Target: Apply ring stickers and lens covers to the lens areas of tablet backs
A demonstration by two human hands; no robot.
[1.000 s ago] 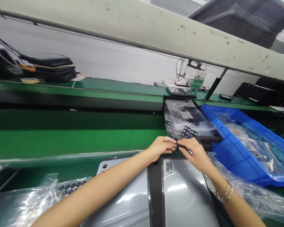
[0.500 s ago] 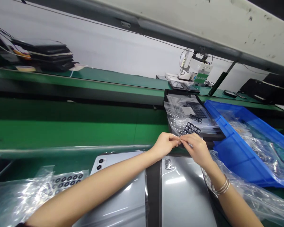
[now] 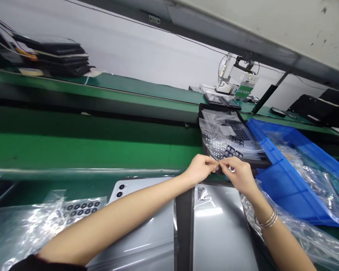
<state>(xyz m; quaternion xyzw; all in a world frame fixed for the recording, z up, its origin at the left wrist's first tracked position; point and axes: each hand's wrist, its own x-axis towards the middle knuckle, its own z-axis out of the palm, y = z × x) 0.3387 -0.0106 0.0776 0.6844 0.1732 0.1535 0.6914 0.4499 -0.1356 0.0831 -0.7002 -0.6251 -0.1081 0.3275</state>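
Observation:
Beyond two grey tablets, my left hand (image 3: 201,169) and my right hand (image 3: 237,174) meet fingertip to fingertip, each in a pinch. What lies between the fingers is too small to make out. Just past them, at the fingertips, is the near edge of a clear plastic sheet (image 3: 211,139) with black camera-lens frames (image 3: 234,152) and white dots. The left tablet (image 3: 155,229) lies back up with two lenses, partly under my left forearm. The right tablet (image 3: 220,233), also back up, has a camera block at its top left. Both backs look film-covered.
A blue bin (image 3: 282,188) of clear bags stands at the right, with loose plastic wrap (image 3: 296,229) below it. Clear sheets with black rings (image 3: 83,207) lie at the left. A black tray (image 3: 260,162) sits under the sticker sheets. A shelf (image 3: 147,88) runs behind.
The view has shifted slightly. Both hands stay pinched together at the sheet's near edge, with my right fingers a little more bent. No object has visibly changed place.

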